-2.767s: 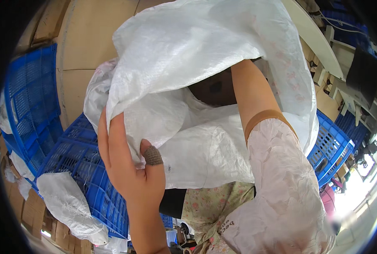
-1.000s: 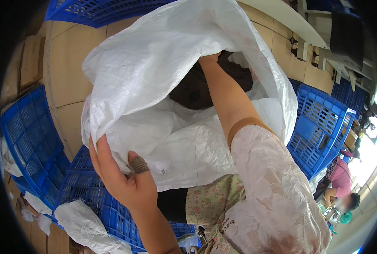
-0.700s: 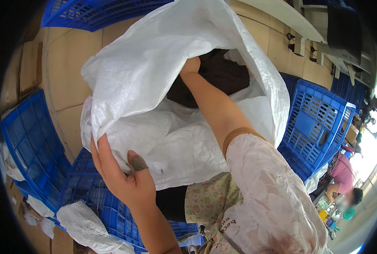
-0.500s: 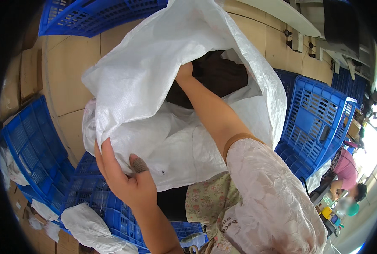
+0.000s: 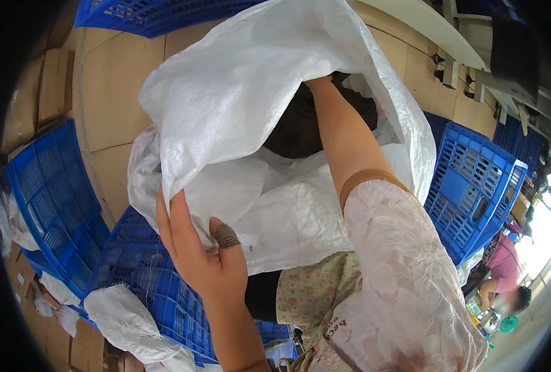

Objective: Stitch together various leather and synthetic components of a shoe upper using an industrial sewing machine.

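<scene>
A large white woven sack (image 5: 219, 111) lies before me with its mouth gaping, and dark, almost black fabric (image 5: 297, 127) shows inside. My right arm reaches through the mouth. Only the back of my right hand (image 5: 320, 81) shows beside the dark fabric; its fingers are hidden in the sack. At the sack's near left edge, my left hand (image 5: 208, 263) grips the rim, fingers against the gathered edge and thumb apart on the nearer side. A grey-brown wrap (image 5: 227, 236) covers that thumb.
Blue plastic crates stand around: one at the left (image 5: 55, 198), one at the right (image 5: 467, 186), one at the far edge (image 5: 145, 15). Another white sack (image 5: 123, 319) lies on crates at the lower left. Cardboard boxes (image 5: 55, 87) line the left; a person in pink (image 5: 504, 263) is at the right.
My right hand has moved farther into the sack, with its forearm now more upright. The whole scene has shifted slightly right in view. My left hand keeps its place on the rim.
</scene>
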`<state>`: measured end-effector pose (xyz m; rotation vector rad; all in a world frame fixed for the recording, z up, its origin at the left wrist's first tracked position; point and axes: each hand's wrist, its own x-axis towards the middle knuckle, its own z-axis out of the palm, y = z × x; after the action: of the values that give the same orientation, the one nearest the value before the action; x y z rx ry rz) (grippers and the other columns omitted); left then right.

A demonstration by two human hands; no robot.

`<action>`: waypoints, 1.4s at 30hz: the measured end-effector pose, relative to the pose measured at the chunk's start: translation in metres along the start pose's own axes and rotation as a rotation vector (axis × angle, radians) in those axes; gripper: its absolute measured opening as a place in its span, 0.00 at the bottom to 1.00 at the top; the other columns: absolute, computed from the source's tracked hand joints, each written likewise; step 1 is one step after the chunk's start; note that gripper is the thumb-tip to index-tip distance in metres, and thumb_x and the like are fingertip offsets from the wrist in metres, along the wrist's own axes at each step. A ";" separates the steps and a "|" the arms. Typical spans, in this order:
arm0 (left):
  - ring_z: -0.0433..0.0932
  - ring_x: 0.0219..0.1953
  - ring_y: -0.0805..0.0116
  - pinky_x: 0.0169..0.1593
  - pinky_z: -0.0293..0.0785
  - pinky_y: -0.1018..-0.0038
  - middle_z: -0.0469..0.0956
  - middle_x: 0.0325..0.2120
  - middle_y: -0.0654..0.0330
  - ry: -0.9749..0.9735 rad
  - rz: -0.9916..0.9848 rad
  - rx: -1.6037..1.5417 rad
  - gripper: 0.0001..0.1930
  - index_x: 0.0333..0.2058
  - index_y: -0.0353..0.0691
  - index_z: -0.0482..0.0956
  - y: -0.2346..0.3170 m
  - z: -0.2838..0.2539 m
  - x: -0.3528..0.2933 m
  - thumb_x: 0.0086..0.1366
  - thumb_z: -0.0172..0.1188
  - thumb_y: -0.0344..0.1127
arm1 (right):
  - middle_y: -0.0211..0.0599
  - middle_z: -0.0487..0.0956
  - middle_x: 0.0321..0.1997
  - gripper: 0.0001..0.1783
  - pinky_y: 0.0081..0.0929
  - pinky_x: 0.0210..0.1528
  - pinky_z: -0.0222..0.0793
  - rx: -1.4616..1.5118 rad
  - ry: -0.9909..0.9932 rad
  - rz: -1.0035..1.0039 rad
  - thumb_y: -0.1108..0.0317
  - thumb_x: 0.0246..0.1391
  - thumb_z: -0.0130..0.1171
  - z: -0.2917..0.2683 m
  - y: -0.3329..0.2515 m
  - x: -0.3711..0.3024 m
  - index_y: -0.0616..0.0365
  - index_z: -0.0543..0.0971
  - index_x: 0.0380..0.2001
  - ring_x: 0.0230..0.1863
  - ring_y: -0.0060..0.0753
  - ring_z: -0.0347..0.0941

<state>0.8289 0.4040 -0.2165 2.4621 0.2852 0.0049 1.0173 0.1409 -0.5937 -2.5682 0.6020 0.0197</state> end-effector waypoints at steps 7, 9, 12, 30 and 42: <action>0.63 0.62 0.41 0.63 0.60 0.57 0.63 0.60 0.39 0.004 0.022 0.027 0.31 0.59 0.30 0.66 -0.005 -0.004 0.000 0.52 0.53 0.21 | 0.42 0.69 0.63 0.29 0.47 0.62 0.63 -0.048 0.043 0.070 0.49 0.58 0.50 0.004 -0.001 -0.019 0.51 0.70 0.59 0.64 0.45 0.64; 0.63 0.62 0.41 0.63 0.60 0.57 0.63 0.60 0.39 0.008 0.025 0.034 0.31 0.59 0.30 0.66 -0.005 -0.003 -0.001 0.52 0.53 0.21 | 0.42 0.70 0.62 0.29 0.47 0.62 0.63 -0.134 0.037 0.036 0.48 0.58 0.51 0.012 -0.008 -0.032 0.51 0.70 0.58 0.63 0.45 0.65; 0.63 0.62 0.41 0.63 0.60 0.57 0.63 0.60 0.39 0.006 0.022 0.015 0.30 0.59 0.30 0.66 -0.005 -0.001 -0.002 0.53 0.53 0.21 | 0.41 0.74 0.58 0.29 0.46 0.58 0.67 -0.123 0.233 -0.326 0.48 0.55 0.55 0.022 -0.021 -0.044 0.52 0.72 0.55 0.59 0.47 0.70; 0.63 0.63 0.45 0.65 0.57 0.60 0.65 0.60 0.41 -0.001 0.003 -0.031 0.34 0.59 0.33 0.67 -0.009 -0.005 -0.006 0.49 0.52 0.17 | 0.46 0.74 0.58 0.31 0.41 0.57 0.68 -0.025 0.167 -0.349 0.51 0.52 0.59 0.029 -0.042 -0.044 0.54 0.72 0.57 0.57 0.49 0.71; 0.58 0.66 0.41 0.66 0.57 0.59 0.59 0.63 0.39 -0.026 -0.047 -0.085 0.36 0.63 0.34 0.60 0.009 -0.021 -0.002 0.50 0.49 0.15 | 0.55 0.81 0.42 0.25 0.39 0.51 0.71 0.408 -0.341 0.068 0.63 0.42 0.69 -0.130 -0.073 -0.138 0.67 0.78 0.43 0.47 0.54 0.77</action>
<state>0.8275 0.4096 -0.1946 2.3691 0.3251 -0.0349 0.9112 0.1937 -0.4288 -2.0860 0.5010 0.3183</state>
